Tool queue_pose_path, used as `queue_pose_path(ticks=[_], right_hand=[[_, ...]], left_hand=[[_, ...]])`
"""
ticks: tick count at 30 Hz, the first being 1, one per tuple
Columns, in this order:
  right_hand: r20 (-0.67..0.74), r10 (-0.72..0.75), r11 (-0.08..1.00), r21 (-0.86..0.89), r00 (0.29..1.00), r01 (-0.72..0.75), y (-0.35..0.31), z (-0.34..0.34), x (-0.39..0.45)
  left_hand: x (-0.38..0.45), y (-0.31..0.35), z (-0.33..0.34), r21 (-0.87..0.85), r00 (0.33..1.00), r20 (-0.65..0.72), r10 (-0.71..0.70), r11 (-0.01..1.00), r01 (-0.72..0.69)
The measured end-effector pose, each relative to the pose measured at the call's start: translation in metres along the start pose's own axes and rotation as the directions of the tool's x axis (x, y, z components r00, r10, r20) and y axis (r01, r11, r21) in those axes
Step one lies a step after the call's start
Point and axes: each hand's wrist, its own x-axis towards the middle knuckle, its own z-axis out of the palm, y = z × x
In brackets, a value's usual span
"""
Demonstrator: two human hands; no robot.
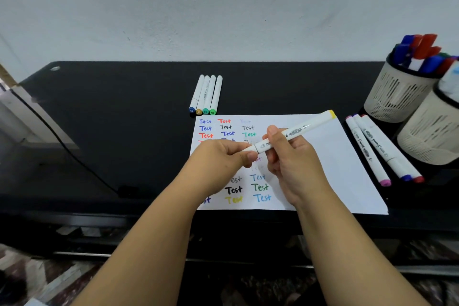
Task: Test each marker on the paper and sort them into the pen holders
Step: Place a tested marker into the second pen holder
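Yellow-capped marker (293,131) held over paper (330,156), long axis toward desk's far-right corner; right hand (285,156) grips barrel, left hand (223,154) pinches near cap.

Two bare forearms reached in from the bottom edge, ending in the left hand (218,154) and the right hand (288,159). No sleeve, watch, ring or glove showed on either arm up to the frame edge. The fingernails were short and unpainted. Nothing else of the person appeared.
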Motion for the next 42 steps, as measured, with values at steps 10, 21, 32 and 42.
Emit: queue_pose_path(ticks=[10, 21, 32, 42], right_hand=[[-0.009, -0.029, 0.999, 0.046, 1.000, 0.030, -0.002, 0.002, -0.003], [-0.153, -0.035, 0.980, 0.189, 0.988, 0.064, -0.013, -0.024, 0.020], [-0.214, -0.028, 0.998, 0.051, 0.976, 0.040, -0.024, -0.023, 0.040], [-0.156, -0.241, 0.889, -0.431, 0.958, 0.153, -0.016, -0.008, 0.107]], left_hand=[[0.000, 0.001, 0.000, 0.030, 1.000, 0.000, 0.010, 0.999, -0.010], [0.000, -0.012, -0.024, -0.082, 0.999, -0.041, -0.026, 0.996, 0.022], [0.021, 0.003, -0.012, -0.046, 0.989, -0.150, 0.001, 0.999, -0.008], [0.047, -0.010, -0.009, 0.118, 0.991, -0.121, 0.052, 0.992, -0.038]])
